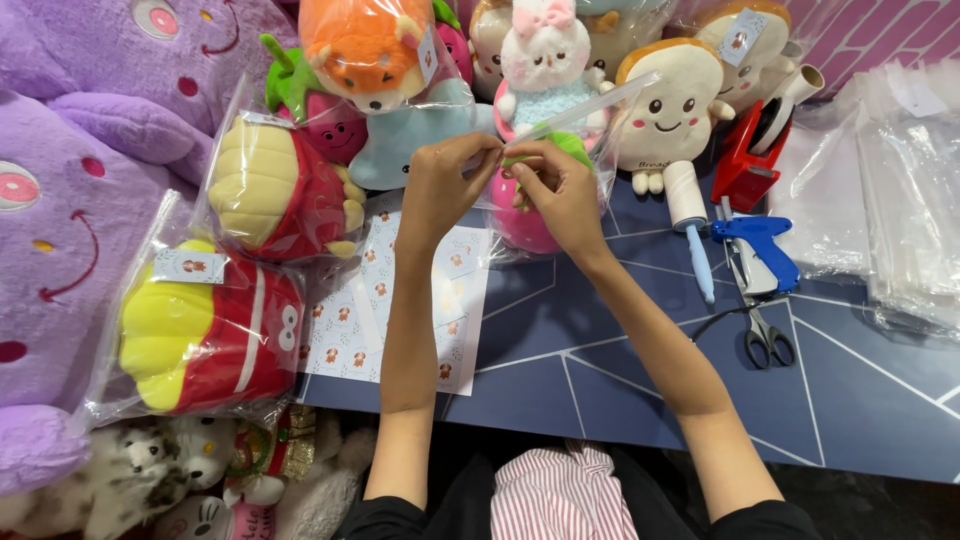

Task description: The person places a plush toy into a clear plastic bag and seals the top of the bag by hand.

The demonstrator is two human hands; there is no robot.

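Note:
My left hand (pixel 447 182) and my right hand (pixel 560 190) meet over a pink plush toy with a green top (pixel 520 228), which sits inside a clear plastic bag (pixel 585 115). Both hands pinch the bag's open edge, fingertips almost touching. The toy rests on the dark blue table (pixel 620 380). Under my left forearm lies a sheet of small stickers (pixel 455 300).
Bagged red-and-yellow plush toys (pixel 210 335) lie at left beside big purple plushes (pixel 60 200). More plush toys (pixel 665 100) line the back. A red tape dispenser (pixel 750 160), lint roller (pixel 688 205), blue tagging gun (pixel 760 240), scissors (pixel 765 335) and stacked clear bags (pixel 900 200) are at right.

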